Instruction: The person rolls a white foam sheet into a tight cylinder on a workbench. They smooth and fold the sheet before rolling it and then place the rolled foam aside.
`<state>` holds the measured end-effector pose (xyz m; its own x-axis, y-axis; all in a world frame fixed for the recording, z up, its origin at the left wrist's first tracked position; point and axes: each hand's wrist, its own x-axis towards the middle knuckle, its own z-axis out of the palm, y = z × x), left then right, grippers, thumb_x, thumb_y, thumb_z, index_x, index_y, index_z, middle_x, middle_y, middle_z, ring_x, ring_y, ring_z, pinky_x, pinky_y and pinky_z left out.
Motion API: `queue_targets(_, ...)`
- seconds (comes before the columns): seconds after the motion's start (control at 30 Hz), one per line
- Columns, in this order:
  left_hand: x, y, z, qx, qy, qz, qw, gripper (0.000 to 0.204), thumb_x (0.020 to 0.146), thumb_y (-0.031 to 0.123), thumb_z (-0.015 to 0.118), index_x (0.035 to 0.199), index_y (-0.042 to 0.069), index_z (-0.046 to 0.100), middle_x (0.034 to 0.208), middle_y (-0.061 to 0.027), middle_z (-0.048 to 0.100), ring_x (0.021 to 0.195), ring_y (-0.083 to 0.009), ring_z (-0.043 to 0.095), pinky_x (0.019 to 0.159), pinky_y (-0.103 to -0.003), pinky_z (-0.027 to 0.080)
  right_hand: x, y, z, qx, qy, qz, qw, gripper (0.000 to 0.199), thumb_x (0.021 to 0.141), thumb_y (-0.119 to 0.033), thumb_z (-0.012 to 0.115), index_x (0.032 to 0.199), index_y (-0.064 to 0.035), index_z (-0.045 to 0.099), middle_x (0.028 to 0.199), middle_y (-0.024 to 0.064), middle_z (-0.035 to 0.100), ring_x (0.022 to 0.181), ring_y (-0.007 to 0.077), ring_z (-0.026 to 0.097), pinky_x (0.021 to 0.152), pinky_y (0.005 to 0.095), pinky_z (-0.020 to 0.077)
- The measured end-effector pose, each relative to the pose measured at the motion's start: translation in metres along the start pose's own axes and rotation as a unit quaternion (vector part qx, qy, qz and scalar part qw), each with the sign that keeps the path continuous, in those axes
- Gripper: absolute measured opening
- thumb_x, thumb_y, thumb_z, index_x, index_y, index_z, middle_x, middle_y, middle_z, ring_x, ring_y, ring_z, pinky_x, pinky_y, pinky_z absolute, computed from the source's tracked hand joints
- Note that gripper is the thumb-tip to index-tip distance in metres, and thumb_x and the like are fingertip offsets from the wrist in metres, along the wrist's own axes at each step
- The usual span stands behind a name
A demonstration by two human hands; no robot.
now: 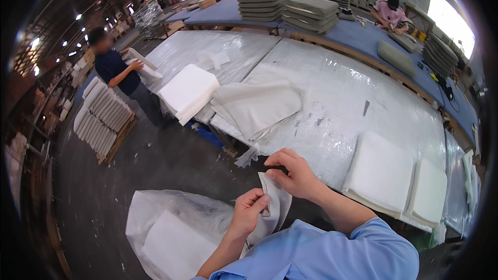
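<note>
A light grey fabric cover hangs in front of me, its upper edge folded over. My left hand is closed on that edge, thumb on top and fingers wrapped around it. Close above the cover's top corner is my right hand, its fingers curled and a gap between thumb and index fingertip. The thumb is at the cover's edge; whether it presses on it I cannot tell. Below and left, a clear plastic bag holds a white foam pad. The cover's lower part is hidden by my arm and blue shirt.
A plastic-wrapped table bears grey fabric covers and white foam pads. A person handles a pad at the left, near stacked cushions. Another person works behind a blue table with cushion stacks.
</note>
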<state>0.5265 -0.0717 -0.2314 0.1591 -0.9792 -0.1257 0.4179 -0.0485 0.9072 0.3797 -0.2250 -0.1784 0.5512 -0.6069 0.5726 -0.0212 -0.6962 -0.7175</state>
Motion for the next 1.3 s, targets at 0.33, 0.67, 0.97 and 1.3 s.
queue_targets(0.33,0.006,-0.063,0.109,0.189,0.003,0.013,0.982,0.016,0.103,0.013,0.068,0.098,-0.001,0.073,0.085,-0.0014,0.070,0.077,-0.0078,0.062,0.072,-0.025,0.049,-0.134,0.024,-0.075,0.335,-0.033,0.304,0.891,0.019,0.099,-0.019,0.075,0.100,-0.0038,0.065,0.086,-0.0023,0.063,0.077,0.0049,0.057,0.067,0.0250,0.0489)
queue_targets(0.67,-0.007,-0.120,0.217,0.266,0.051,0.102,0.957,0.010,0.108,0.008,0.054,0.104,0.003,0.062,0.093,0.0011,0.060,0.082,-0.0062,0.049,0.075,-0.024,0.045,-0.223,0.039,-0.209,0.058,0.026,0.215,0.975,0.012,0.097,-0.011,0.073,0.098,-0.0026,0.065,0.085,0.0067,0.066,0.075,0.0134,0.060,0.068,0.0310,0.0498)
queue_targets(0.97,0.017,-0.160,0.319,0.315,0.057,0.154,0.935,0.015,0.108,0.014,0.054,0.102,0.001,0.060,0.087,-0.0041,0.061,0.081,-0.0104,0.054,0.076,-0.029,0.048,-0.284,0.040,-0.304,-0.102,0.283,0.235,0.924,0.008,0.095,-0.001,0.068,0.103,-0.0006,0.066,0.091,0.0117,0.065,0.079,0.0198,0.063,0.071,0.0321,0.0517)
queue_targets(1.3,-0.027,-0.191,0.418,0.448,-0.156,0.236,0.848,0.010,0.104,0.016,0.057,0.109,0.008,0.060,0.080,-0.0221,0.066,0.075,-0.0451,0.068,0.064,-0.051,0.054,-0.367,0.042,-0.268,0.450,0.255,0.472,0.714,0.024,0.101,-0.014,0.063,0.121,-0.0003,0.064,0.109,0.0088,0.070,0.096,0.0132,0.065,0.083,0.0323,0.0552)
